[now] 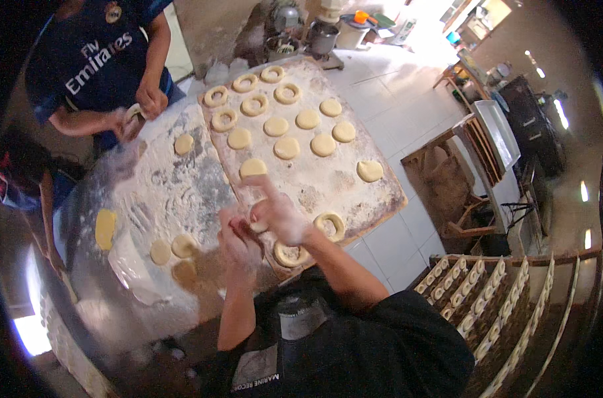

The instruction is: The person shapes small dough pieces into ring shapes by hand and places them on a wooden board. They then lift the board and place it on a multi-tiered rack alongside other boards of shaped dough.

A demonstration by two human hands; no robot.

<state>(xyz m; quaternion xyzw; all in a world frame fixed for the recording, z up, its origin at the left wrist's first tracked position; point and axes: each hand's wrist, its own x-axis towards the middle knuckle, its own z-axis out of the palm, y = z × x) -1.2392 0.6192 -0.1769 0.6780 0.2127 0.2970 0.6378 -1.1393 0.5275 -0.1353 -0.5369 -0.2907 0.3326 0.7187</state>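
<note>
**Dough (258, 226) between floury hands, above the board's (358, 199) near left side**

Fingers and blur hide much of the piece. The right hand (281, 215) seems to pinch it, one finger stretched toward the board's far end; the left hand (240, 242) bends inward beside it, and I cannot tell what it grips. Holding the dough off the wood probably leaves both hands free to work around it.

Two rings (341, 227) sit along the board's near edge, one partly behind the right forearm. Farther up, discs (287, 148) and more rings stand mostly apart in loose rows, presumably so they do not stick; the flour likely helps too. The widest gap lies mid-board, right of the hands, bounded by a lone disc near the right edge.

Left of the board, the metal table (172, 176) carries a few discs, a yellow slab (105, 229) and a plastic sheet (130, 265). Right of the board, tiled floor (381, 106) separates it from a wooden stand (441, 169). Past the board's far left corner, a co-worker's hands (152, 101) hold a pale piece.
</note>
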